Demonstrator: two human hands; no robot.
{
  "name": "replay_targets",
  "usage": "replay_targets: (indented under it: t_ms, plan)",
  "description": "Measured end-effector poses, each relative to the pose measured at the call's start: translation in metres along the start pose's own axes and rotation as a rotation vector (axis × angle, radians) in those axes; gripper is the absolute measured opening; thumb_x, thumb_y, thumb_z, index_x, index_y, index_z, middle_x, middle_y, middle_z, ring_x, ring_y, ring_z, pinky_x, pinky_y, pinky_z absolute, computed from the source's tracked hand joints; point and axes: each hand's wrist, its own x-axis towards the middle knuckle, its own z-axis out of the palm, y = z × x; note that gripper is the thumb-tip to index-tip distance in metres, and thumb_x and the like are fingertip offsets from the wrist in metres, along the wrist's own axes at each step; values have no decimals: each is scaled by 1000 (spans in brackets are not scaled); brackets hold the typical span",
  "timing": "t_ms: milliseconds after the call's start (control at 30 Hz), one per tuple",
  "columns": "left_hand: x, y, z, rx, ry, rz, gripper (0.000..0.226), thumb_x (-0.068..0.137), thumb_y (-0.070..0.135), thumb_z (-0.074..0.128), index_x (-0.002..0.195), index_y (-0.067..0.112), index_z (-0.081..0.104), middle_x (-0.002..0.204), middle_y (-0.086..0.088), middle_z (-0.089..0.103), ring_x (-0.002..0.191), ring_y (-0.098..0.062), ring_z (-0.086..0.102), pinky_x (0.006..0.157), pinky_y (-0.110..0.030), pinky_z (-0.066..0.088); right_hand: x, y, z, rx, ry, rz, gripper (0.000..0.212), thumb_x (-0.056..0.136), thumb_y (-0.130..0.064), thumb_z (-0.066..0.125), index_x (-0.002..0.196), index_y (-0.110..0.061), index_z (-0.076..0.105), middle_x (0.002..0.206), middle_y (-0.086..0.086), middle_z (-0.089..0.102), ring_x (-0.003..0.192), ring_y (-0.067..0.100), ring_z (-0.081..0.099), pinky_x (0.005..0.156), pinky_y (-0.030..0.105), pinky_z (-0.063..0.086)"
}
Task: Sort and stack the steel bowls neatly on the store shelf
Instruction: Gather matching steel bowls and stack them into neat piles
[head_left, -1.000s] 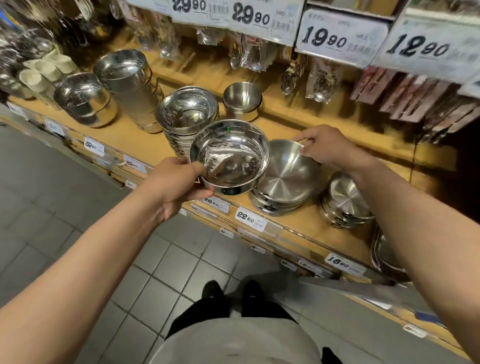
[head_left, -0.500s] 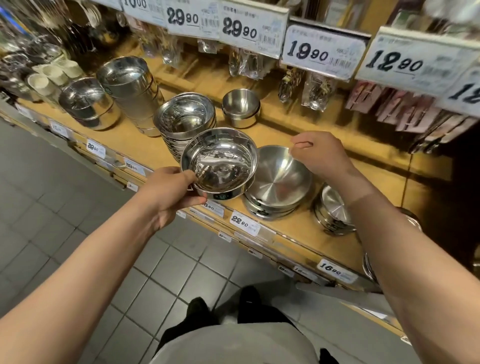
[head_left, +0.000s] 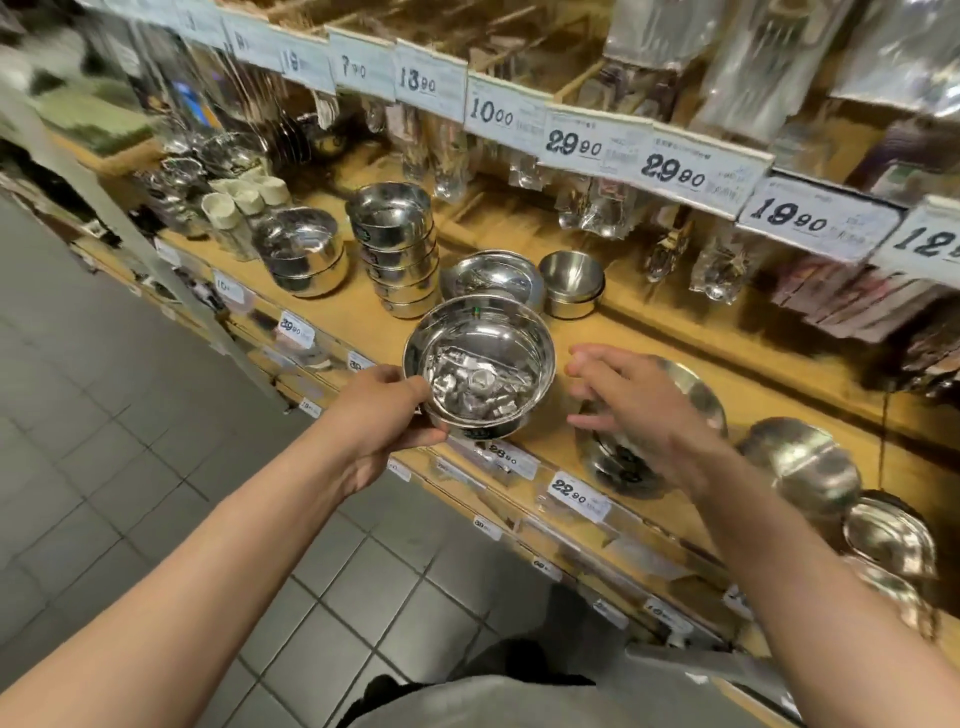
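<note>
One steel bowl (head_left: 480, 371) sits in my left hand (head_left: 384, 415), pinched at its near-left rim with my thumb over the edge, mouth up and hanging just above the front lip of the wooden shelf (head_left: 566, 332). My right hand (head_left: 631, 402) is spread wide with fingers straight and holds nothing; it hovers to the right of that bowl, over a low stack of wide bowls (head_left: 670, 415), and I cannot tell whether it touches them.

Taking the held bowl as the landmark: directly behind it is a short stack of shallow bowls (head_left: 491, 275), and behind and to the left is the tall stack of straight-walled bowls (head_left: 397, 249), which looks like the closest match in shape. So I judge the coming move to run away from me and leftward, a job for my left hand, which is the nearer one. A round bowl has no long axis to line up; only keeping the rim level matters.

Readable writing: tags on the shelf edge below read 28.90 (head_left: 506, 457) and 22.90 (head_left: 574, 496); tags overhead read 29.90 (head_left: 574, 148) and 19.90 (head_left: 792, 218). The dark labels on the bowls are too small to read.
</note>
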Motion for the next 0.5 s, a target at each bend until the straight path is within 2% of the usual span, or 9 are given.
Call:
replay_targets:
  t_ms: [33,67,133,167,267,333,433,500]
  plan:
    - [-2,0,-15,-2,-2,2,22,98,0,54,119,-6,59,116,-33,69,82,-31,68,59,-28,64,-3,-5,19,46,-48,25,42,97,-46,61,134,-27,61,129,-10,62,111,8,63,77,30,62]
    - [-5,-1,-30,-3,-4,4,24,98,0,53,120,-6,58,116,-34,68,82,-32,68,61,-29,64,-6,-11,39,88,-94,40,41,96,-48,61,134,-30,62,125,-15,64,111,8,62,77,33,63]
    - [-10,0,-60,5,-19,14,25,97,1,54,121,-7,60,113,-35,69,80,-30,67,61,-29,64,-11,-23,79,135,-158,49,19,95,-43,65,114,-43,70,109,-24,67,97,5,67,74,35,63]
    - [-12,1,-75,17,-27,22,26,97,2,55,121,-7,61,110,-34,70,78,-28,68,60,-28,64,-13,-30,98,153,-171,47,14,95,-37,67,108,-41,69,106,-22,68,91,5,70,72,34,63]
    - [-17,7,-125,44,-51,34,25,98,7,59,119,-6,60,94,-22,71,70,-22,69,66,-29,64,-15,-46,148,186,-174,50,20,96,-19,67,113,-27,63,109,-10,71,90,6,74,67,30,63]
    - [-17,11,-158,44,-57,54,17,98,10,61,110,-2,57,89,-17,66,69,-20,67,65,-28,64,-16,-56,177,227,-200,68,23,96,-12,65,118,-21,63,107,-4,78,95,12,75,72,36,64]
    - [-13,16,-198,97,-50,92,6,97,12,61,96,5,61,74,-9,68,63,-15,66,61,-24,60,-15,-64,217,247,-226,91,24,96,-8,63,120,-14,61,107,4,78,97,24,76,81,45,63]
    - [-5,16,-218,128,-16,103,6,95,10,61,93,6,60,66,-3,67,61,-13,66,69,-31,64,-12,-64,238,245,-188,99,23,95,-5,64,116,-12,61,107,9,78,95,24,76,78,43,64]
